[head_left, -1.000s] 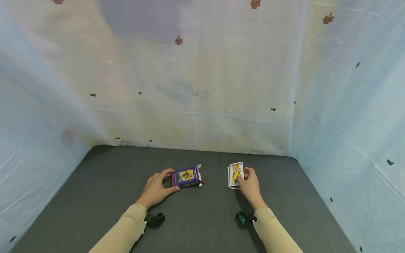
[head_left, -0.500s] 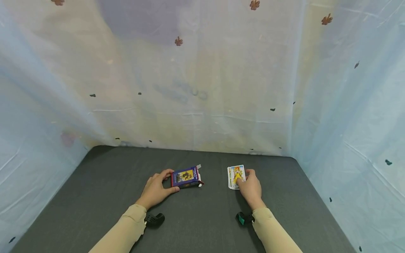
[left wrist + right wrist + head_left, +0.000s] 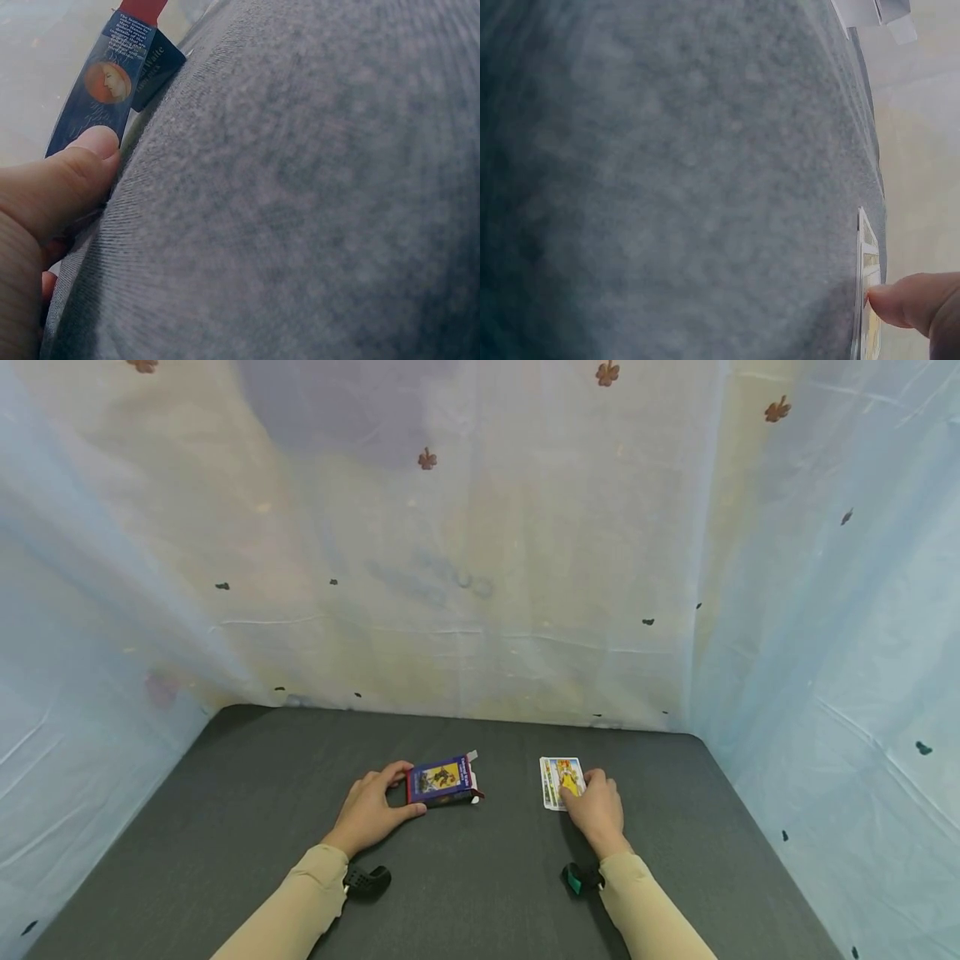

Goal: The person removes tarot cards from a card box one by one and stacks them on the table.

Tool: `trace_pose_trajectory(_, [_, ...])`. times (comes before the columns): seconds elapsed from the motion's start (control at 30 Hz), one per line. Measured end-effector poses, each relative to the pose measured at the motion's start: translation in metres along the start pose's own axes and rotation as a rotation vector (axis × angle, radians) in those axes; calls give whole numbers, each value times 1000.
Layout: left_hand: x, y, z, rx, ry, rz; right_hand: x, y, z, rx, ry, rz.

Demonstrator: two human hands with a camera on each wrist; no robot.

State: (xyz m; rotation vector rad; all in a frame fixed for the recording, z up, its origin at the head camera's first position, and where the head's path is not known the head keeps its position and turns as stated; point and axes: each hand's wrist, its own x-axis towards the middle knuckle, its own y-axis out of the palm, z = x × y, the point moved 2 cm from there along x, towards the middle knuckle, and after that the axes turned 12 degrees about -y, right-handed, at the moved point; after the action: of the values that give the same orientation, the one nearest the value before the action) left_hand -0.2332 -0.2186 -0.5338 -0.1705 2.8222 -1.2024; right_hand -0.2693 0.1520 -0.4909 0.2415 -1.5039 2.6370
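Observation:
At the left of the head view, a blue and red tarot card box lies on the table with its flaps open to the right. My left hand grips its left end, thumb along the near side; the left wrist view shows that thumb on the box's printed side. On the right lies a small fanned pile of tarot cards, a yellow-pictured card on top. My right hand holds the top card, thumb on its face and fingers by its right edge. The fingers beneath are hidden in the right wrist view.
A dark grey cloth-covered table carries everything. Pale printed curtains hang behind it and on both sides. Black straps sit at both wrists. The box's open end appears at the top of the right wrist view.
My right hand has drawn the top card slightly toward me and to the right, so more of the cards beneath shows at its left. The left hand and the box stay put.

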Motion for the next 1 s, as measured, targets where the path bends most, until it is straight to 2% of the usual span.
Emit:
trace_pose_trajectory(0.2, [1, 0, 2, 1, 3, 0, -2, 2, 3, 24, 1, -2])
trace_pose_trajectory(0.63, [-1, 0, 1, -10, 14, -14, -4, 16, 30, 21, 19, 49])
trace_pose_trajectory(1.0, [-3, 0, 0, -12, 8, -14, -2, 14, 32, 41, 66, 28])
